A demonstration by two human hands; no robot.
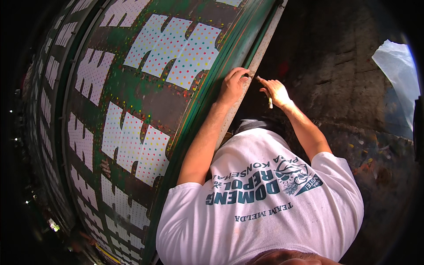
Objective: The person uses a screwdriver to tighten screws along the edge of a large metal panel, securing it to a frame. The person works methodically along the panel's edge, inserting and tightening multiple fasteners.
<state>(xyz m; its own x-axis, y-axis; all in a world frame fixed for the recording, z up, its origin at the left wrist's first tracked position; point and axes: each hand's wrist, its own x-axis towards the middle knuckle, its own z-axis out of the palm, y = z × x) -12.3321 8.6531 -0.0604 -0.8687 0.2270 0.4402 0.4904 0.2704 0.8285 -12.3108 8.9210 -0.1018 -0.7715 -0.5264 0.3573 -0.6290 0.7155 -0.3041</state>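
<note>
My left hand (231, 86) rests on the pale edge rail (238, 98) of a long green table, its fingers curled at the rail. What is between its fingertips, if anything, is too small to tell. Just right of the rail is my right hand (276, 91), with its index finger reaching toward the left hand. A small slim whitish piece (270, 102) sticks out below its curled fingers; its kind is unclear. Nearby on the tabletop lie flat white cut pieces with coloured dots (194, 53), and more such dotted pieces (135, 143) lie closer to me.
The long table (176, 106) has a green and brown surface speckled with paint dots. Farther left, another table carries rows of similar pieces (66, 34). A translucent whitish sheet (397, 77) hangs at the right. Below it is a dark, stained floor (375, 154).
</note>
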